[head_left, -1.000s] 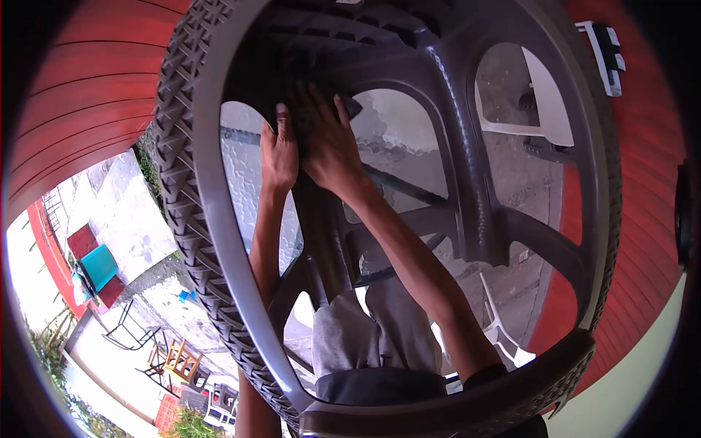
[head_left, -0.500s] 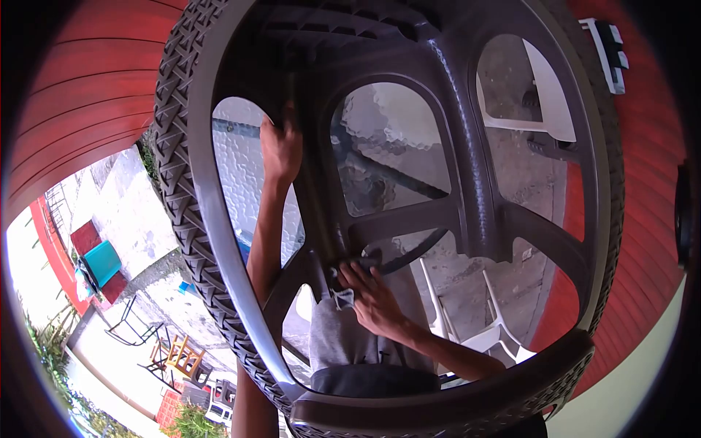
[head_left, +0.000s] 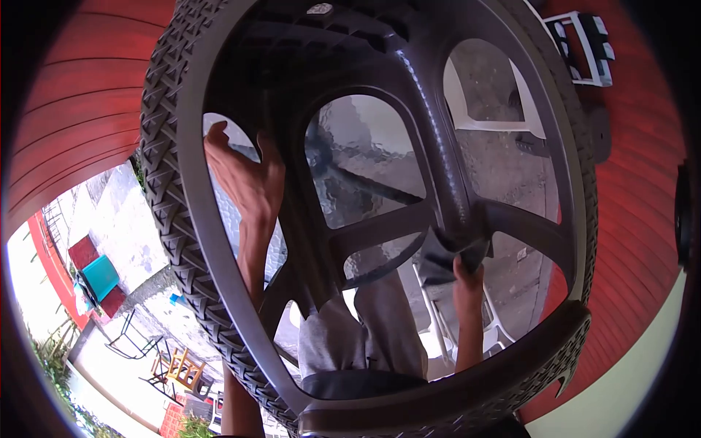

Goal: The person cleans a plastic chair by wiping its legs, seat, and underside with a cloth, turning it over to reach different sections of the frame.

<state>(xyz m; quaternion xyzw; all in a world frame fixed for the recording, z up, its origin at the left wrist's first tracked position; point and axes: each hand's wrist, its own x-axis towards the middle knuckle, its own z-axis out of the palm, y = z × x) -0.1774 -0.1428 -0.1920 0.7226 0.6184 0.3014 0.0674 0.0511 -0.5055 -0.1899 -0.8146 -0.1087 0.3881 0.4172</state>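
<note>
A dark brown plastic chair (head_left: 314,407) with a woven-pattern edge fills the middle of the view, tipped so that its underside and legs face me. My left hand (head_left: 244,182) reaches up through the left opening, fingers apart, its thumb side against a chair leg (head_left: 281,212). My right hand (head_left: 469,285) grips a dark grey cloth (head_left: 440,257) and presses it on the end of another leg (head_left: 453,182). Part of the cloth hangs loose to the left of the hand. Through the frame shows a textured glass surface (head_left: 365,131).
White plastic chairs show through the openings, one upper right (head_left: 485,120) and one low (head_left: 436,332). A black-and-white item (head_left: 584,47) lies at the upper right by the red wall (head_left: 639,146). A teal chair (head_left: 102,277) and wooden stools (head_left: 185,369) stand outside at left.
My right hand and the cloth have moved right, from the left leg's end to the other leg. My left hand has loosened from the leg and spread. The chair has shifted slightly left in view.
</note>
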